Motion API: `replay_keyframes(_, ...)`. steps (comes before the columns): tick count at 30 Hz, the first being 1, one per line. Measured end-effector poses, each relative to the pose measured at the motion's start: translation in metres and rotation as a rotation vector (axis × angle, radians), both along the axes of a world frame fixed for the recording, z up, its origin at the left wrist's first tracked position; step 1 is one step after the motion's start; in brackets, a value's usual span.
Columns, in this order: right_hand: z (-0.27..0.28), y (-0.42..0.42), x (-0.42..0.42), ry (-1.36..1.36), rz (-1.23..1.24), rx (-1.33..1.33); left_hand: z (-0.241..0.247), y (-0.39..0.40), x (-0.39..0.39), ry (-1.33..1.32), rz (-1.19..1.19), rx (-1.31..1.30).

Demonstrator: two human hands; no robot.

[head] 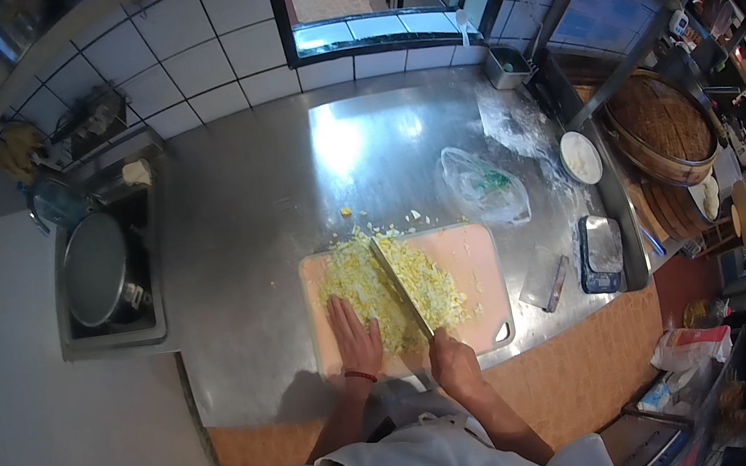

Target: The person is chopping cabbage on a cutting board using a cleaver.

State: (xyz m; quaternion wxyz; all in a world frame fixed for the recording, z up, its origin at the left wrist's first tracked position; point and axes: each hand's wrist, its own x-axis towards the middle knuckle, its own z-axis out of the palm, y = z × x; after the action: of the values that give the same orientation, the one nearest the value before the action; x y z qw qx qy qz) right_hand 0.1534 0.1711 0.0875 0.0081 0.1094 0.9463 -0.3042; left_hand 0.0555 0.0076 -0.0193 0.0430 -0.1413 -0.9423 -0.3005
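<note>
My right hand [453, 360] is wrapped around the handle of a kitchen knife [399, 284]. Its blade points away from me and stands on edge in a spread heap of chopped boiled egg [354, 273], yellow and white. Under the egg lies a pink cutting board [479, 267] with a pale rim and a handle hole at its near right corner. My left hand [356, 343] rests flat at the heap's left side, thumb spread from the fingers and nothing held. A few egg bits have fallen past the board's far edge.
On the steel counter [230, 220], a clear plastic bag [484, 188] with something green, a scraper [545, 282], a scale [600, 253] and a bowl of white powder [581, 157] stand right. A sink [151, 300] holding a large pot [99, 268] is left; bamboo steamers [662, 125] stand far right.
</note>
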Motion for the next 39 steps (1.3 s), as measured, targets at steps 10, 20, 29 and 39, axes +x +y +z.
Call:
replay_keyframes(10,0.013,-0.01,-0.003,-0.067,0.035,0.013,0.006,-0.001,0.005,-0.035,-0.006,-0.035)
replay_keyframes(20,0.002,-0.021,-0.003,-0.124,0.087,0.06,0.005,-0.002,0.002,-0.04,-0.002,-0.016)
replay_keyframes(29,0.011,-0.024,-0.005,-0.131,0.134,0.024,0.011,0.0,0.001,-0.061,-0.001,-0.024)
replay_keyframes(39,0.002,-0.027,-0.005,-0.233,0.162,0.057,0.016,0.0,0.004,-0.112,0.013,0.042)
